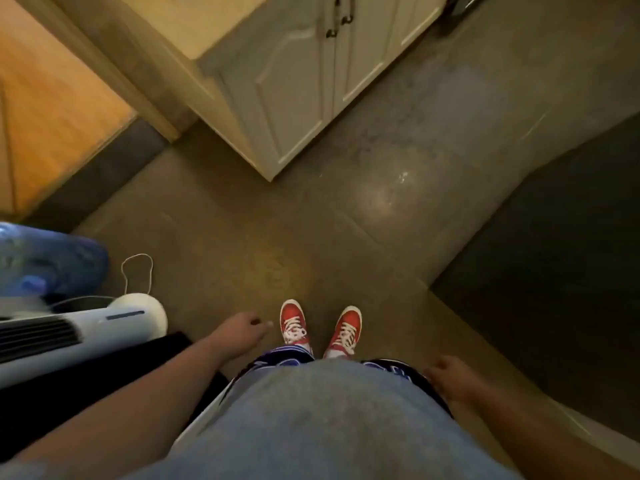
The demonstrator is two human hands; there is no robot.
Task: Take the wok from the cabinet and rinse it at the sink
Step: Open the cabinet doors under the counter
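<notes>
A white base cabinet [294, 91] stands ahead of me at the top of the view, its two panelled doors closed, with dark handles [337, 26] near the top. No wok and no sink are in view. My left hand [242, 332] hangs low beside my left thigh, fingers loosely curled and holding nothing. My right hand [450, 377] hangs at my right side, fingers loosely bent, also holding nothing. Both hands are well short of the cabinet doors.
I stand in red sneakers [294, 322] on a grey tiled floor [381, 188]. A white appliance [79, 336] with a cord and a blue water jug [48, 258] sit at the left. A dark mat [554, 271] lies at the right. An orange wooden floor [48, 109] lies beyond a threshold.
</notes>
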